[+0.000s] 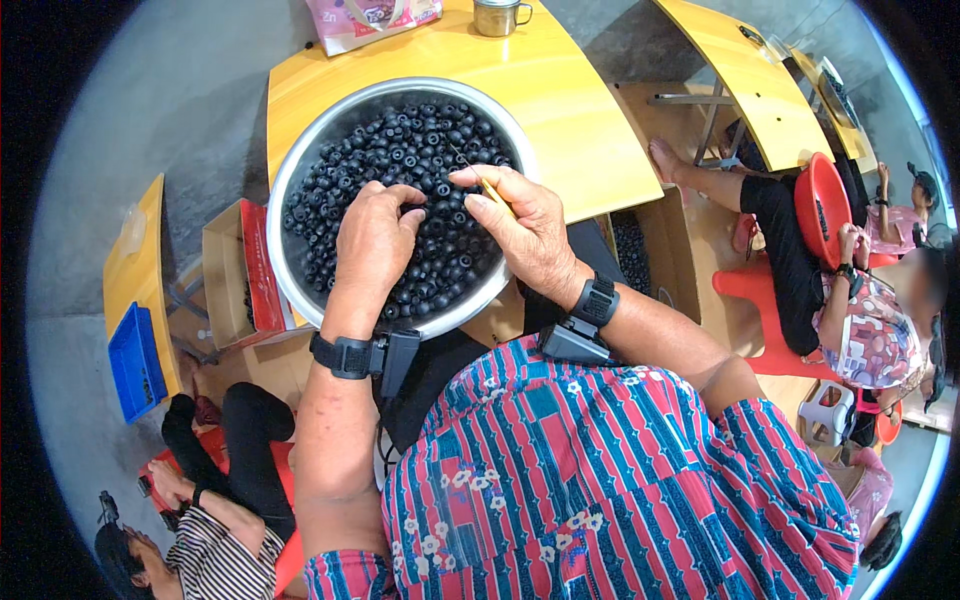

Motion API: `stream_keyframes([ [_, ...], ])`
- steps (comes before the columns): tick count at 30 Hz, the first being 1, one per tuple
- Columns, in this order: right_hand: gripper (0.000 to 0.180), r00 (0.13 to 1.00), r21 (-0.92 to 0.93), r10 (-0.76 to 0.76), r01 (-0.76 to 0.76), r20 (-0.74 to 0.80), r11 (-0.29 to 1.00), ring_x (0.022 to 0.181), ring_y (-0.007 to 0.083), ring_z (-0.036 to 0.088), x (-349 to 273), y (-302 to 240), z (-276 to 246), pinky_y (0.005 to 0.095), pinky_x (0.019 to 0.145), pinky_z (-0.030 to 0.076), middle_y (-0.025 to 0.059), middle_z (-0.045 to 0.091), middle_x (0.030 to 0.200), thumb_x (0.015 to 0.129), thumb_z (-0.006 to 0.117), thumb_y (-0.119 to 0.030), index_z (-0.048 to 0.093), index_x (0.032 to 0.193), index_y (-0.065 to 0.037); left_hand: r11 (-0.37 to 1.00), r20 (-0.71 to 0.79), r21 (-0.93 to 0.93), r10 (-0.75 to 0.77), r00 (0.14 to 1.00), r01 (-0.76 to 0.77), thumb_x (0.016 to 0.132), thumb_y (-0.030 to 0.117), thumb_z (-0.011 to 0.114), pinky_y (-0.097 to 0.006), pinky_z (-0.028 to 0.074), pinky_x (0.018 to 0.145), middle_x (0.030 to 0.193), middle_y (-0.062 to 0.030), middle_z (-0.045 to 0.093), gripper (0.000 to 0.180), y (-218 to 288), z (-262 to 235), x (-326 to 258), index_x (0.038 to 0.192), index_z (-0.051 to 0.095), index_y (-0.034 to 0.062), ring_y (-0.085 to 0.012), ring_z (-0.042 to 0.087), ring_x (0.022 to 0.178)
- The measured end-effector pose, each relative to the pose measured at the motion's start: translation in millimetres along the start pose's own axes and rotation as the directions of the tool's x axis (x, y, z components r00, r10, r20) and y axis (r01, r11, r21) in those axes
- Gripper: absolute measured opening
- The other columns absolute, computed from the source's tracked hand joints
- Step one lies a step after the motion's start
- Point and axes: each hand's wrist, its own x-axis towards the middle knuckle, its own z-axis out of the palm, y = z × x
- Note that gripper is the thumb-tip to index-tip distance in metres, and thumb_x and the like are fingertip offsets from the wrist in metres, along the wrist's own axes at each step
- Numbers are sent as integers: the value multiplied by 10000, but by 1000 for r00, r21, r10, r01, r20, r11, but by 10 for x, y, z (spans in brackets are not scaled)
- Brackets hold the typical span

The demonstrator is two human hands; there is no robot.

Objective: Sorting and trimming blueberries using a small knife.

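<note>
A wide metal bowl [278, 225] is filled with many small, round black pieces [350, 160], several showing a hole in the top. Over the middle of the bowl, my left hand [378, 235] is closed, thumb and index finger nearly meeting above the pieces. What it pinches, if anything, cannot be made out against the black. At the bowl's right side, my right hand [525, 220] grips a thin pointed tool with a yellow handle [494, 194] between thumb and fingers. Its slim dark tip points up and left over the pieces.
The bowl rests against a yellow table [570, 120] bearing a metal mug [497, 18] and a pink bag [365, 22]. Cardboard boxes [225, 270] flank me. People sit at left and right; the right one has a red basin [815, 205]. A blue tray [130, 360] lies far left.
</note>
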Motion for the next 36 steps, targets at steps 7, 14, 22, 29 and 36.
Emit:
stream_keyframes([
  [7,252,999,-14,-3,3,35,1000,942,123,580,3,52,-29,256,845,450,62,648,1022,906,588,-120,631,1129,-13,998,53,29,51,997,-53,758,134,716,-399,487,789,880,-140,604,167,77,28,-34,920,719,93,-315,610,872],
  [14,246,998,-34,-8,10,60,999,968,116,580,12,62,-23,256,856,453,61,652,1044,904,590,-101,629,1127,-5,997,16,0,81,997,-81,749,111,721,-365,497,710,811,-104,591,205,6,21,-33,953,711,96,-263,620,797],
  [22,213,998,-68,-18,22,63,997,853,163,633,-5,67,-16,276,763,497,105,667,932,845,664,-100,656,1036,-8,-103,380,-924,-129,916,369,917,109,600,-160,300,494,855,-4,565,201,-91,35,-448,1087,605,2,-20,384,592],
  [29,218,944,-262,-69,159,322,952,778,291,628,-18,-11,-32,363,694,503,119,635,831,840,658,-240,653,965,-61,-298,360,-897,-64,931,326,939,114,571,-175,360,551,893,-43,580,230,-104,54,-535,1132,565,-9,-45,424,637],
  [36,242,921,-374,-70,224,384,900,724,299,609,-20,-62,1,391,636,490,101,593,760,859,626,-322,642,891,-83,-340,359,-875,25,933,346,911,99,598,-181,396,583,993,-83,584,319,-142,74,-533,1193,518,-29,-63,454,691],
])
